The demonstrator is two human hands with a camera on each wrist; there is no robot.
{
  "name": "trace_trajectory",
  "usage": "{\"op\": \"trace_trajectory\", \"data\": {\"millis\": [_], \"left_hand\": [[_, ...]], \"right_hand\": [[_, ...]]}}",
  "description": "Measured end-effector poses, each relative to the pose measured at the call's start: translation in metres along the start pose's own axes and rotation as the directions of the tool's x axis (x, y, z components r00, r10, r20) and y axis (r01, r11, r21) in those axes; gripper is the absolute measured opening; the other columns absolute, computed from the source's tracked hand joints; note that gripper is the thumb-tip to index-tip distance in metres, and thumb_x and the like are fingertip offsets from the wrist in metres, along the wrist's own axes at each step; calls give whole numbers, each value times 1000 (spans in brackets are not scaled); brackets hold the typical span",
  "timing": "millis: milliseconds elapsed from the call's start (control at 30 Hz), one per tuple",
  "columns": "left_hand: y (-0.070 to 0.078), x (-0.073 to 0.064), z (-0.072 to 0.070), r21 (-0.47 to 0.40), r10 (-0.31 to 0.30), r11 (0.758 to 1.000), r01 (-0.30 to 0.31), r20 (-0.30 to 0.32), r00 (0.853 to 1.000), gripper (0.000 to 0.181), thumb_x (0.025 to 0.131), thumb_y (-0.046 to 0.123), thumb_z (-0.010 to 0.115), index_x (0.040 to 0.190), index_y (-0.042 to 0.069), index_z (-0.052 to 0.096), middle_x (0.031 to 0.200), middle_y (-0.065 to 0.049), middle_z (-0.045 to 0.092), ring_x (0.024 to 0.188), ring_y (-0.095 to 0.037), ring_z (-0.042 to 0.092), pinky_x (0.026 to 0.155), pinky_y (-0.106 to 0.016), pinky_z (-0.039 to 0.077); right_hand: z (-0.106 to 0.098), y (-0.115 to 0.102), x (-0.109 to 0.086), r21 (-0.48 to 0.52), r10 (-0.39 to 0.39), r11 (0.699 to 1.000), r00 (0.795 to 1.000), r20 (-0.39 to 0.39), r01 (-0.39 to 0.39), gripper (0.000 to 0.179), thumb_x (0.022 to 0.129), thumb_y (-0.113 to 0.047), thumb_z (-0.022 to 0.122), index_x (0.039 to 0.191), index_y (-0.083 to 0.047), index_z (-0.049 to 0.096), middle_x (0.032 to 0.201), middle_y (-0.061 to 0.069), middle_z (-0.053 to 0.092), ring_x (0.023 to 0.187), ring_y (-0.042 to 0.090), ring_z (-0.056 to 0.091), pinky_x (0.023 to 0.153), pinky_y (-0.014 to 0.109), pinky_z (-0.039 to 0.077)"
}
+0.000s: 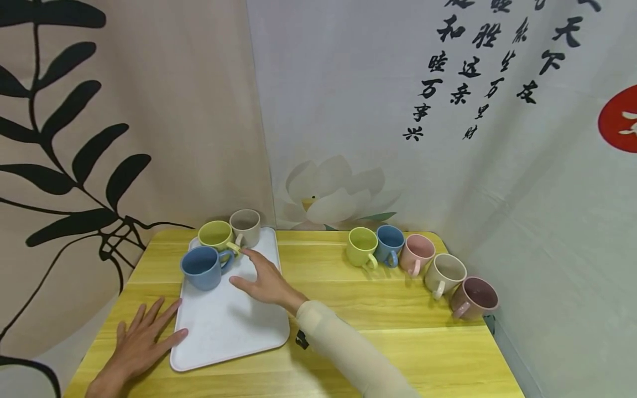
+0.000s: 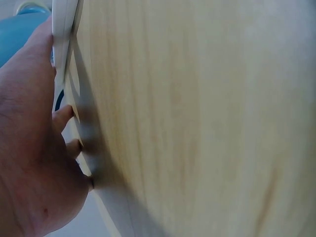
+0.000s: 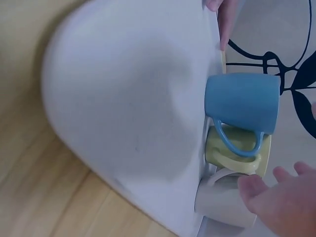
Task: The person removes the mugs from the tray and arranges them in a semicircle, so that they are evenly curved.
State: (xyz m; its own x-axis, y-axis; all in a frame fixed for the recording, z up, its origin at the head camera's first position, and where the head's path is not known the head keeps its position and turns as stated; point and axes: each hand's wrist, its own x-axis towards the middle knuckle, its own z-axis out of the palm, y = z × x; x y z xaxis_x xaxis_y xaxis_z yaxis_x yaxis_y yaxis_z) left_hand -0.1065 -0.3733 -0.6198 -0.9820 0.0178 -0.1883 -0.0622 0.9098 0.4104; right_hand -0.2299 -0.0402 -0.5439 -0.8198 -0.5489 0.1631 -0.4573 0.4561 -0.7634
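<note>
A white tray (image 1: 229, 326) lies on the left of the wooden table. At its far end stand an upright blue mug (image 1: 201, 271), a yellow-green mug (image 1: 213, 235) and a grey-beige mug (image 1: 251, 232), close together. My right hand (image 1: 266, 281) hovers over the tray beside the mug handles, thumb and fingers apart. Nothing is in its grasp, and in the right wrist view its fingertips (image 3: 252, 186) appear near the grey-beige mug (image 3: 222, 200). With fingers spread, my left hand (image 1: 141, 340) rests at the tray's left edge, its thumb and fingertips at the rim.
On the table's right side, a slanting row holds a green mug (image 1: 361, 247), a second blue mug (image 1: 389, 243), a pink mug (image 1: 417, 253), a cream mug (image 1: 444, 272) and a mauve mug (image 1: 475, 298). A printed curtain (image 1: 338, 110) hangs behind the table.
</note>
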Motion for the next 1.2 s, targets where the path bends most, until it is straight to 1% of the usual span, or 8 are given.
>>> {"op": "trace_trajectory", "data": {"millis": [167,333,433,600,700,967,1067,1200], "left_hand": [[2,-1,0,3,-7,1000,7,1,1000,96,108,77,54,180,20,28,179,-45,14,158,-84,3,112,-103,-7],[1,-1,0,0,-4,1000,4,-2,1000,96,108,77,55,180,21,28,179,-45,14,157,-84,4,111,-104,-6],[1,-1,0,0,-6,1000,6,1,1000,96,108,77,55,180,21,28,179,-46,14,157,-84,4,111,-104,-7],[2,-1,-1,-2,-4,1000,4,-6,1000,96,107,77,56,180,20,29,179,-45,15,158,-84,5,111,-104,-6],[2,-1,-1,-2,1,1000,-1,-12,1000,95,107,76,56,179,21,30,179,-45,16,158,-84,5,111,-104,-5],[-1,-2,2,12,21,1000,-21,-30,999,92,108,74,56,180,23,29,179,-44,18,158,-84,8,110,-105,-2],[-1,-2,2,14,27,1000,-26,-38,999,92,108,74,57,180,23,30,179,-44,19,158,-84,9,110,-105,0],[-1,-3,2,14,31,999,-30,-39,999,91,108,74,57,180,24,30,179,-44,19,158,-84,10,110,-106,0]], "right_hand": [[1,-3,11,-3,-4,1000,999,49,5,76,111,-45,71,174,-15,41,179,6,49,169,22,45,139,39,40],[2,-5,21,-14,0,1000,992,129,2,78,112,-46,69,176,-16,37,184,4,42,174,22,37,143,42,34],[4,-6,26,-13,8,1000,987,160,-6,78,111,-45,69,176,-16,37,185,4,40,175,23,34,143,42,32],[8,-7,34,-37,9,999,985,174,-2,77,110,-45,69,175,-15,39,184,2,42,173,20,38,142,37,34],[10,-8,38,-50,9,999,983,185,1,77,110,-44,69,175,-15,39,183,2,44,171,20,40,141,36,35],[14,-11,47,-93,31,996,979,203,-13,74,110,-41,70,173,-14,42,182,4,44,172,19,39,142,36,33],[16,-12,50,-123,34,992,976,217,-7,74,111,-40,70,174,-14,41,185,5,40,173,19,36,143,36,32],[21,-12,51,-166,33,986,973,228,5,74,111,-41,70,175,-17,40,186,4,35,174,18,33,142,36,33]]}}
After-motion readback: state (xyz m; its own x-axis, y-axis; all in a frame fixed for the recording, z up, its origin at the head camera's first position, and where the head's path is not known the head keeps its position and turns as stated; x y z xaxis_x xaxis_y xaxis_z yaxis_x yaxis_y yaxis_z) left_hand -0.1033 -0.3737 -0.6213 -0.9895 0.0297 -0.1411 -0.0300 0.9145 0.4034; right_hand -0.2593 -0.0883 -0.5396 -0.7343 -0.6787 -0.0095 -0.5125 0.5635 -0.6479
